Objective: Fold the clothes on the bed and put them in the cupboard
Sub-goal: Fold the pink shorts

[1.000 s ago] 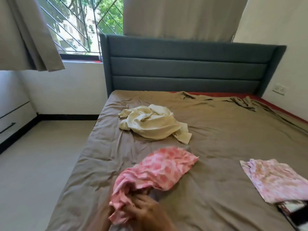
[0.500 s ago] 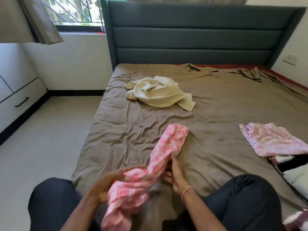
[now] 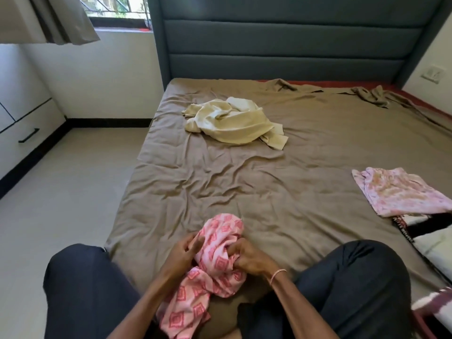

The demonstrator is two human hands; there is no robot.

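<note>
Head view – what is each hand doing?
– Left hand (image 3: 182,253) is pinching and right hand (image 3: 247,259), fingers curled, is gripping the pink diamond-print cotton garment (image 3: 220,243), bunched at the near edge of the crumpled brown bedsheet (image 3: 269,192).
– Anything getting cut off?
– The black-and-white fabric (image 3: 428,231) is running off the right edge, touching the folded pale-pink floral garment (image 3: 401,192); bare sheet is stretching up to the crumpled cream cloth (image 3: 232,123).

You get bright daylight from the window (image 3: 117,8) at upper left; soft shadows, slight blur throughout, wide-angle bending at the edges.
</note>
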